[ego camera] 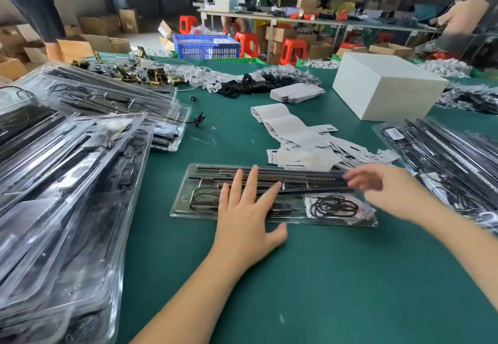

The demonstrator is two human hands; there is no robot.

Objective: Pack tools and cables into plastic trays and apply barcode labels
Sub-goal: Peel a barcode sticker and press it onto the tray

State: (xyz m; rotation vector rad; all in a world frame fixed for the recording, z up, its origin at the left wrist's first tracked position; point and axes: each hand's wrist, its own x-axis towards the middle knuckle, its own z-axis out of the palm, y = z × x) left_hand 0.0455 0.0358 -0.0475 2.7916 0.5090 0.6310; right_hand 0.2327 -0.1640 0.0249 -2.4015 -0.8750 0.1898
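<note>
**Now: flat palm on a filled tray, labels within reach**

Plainly, no writing here is sharp enough to read. The barcode labels point(304, 139) lie in a loose white heap just beyond the tray, a strip of backing paper curling away from them; I can see black bars and small print on several, but not a single word or number. One packed tray in the stack on my right point(442, 155) carries a small barcode sticker near its far corner, equally unreadable.

The clear plastic tray point(186, 198) sits on the green table point(323, 276) straight ahead of me, lying long side across. Long black rods fill its far channels; a dark cable loop lies in a pocket at the left, and a small bag of coiled black cable point(336, 206) rests on its right end.

My left hand point(245, 214) presses flat on the tray's middle, fingers straight and spread, thumb out toward the near edge. My right hand point(385, 190) is blurred above the tray's right end, fingers loosely extended and holding nothing that I can make out.

More filled trays are heaped at my left point(67, 182). A white box point(385, 87) stands farther back on the right.
</note>
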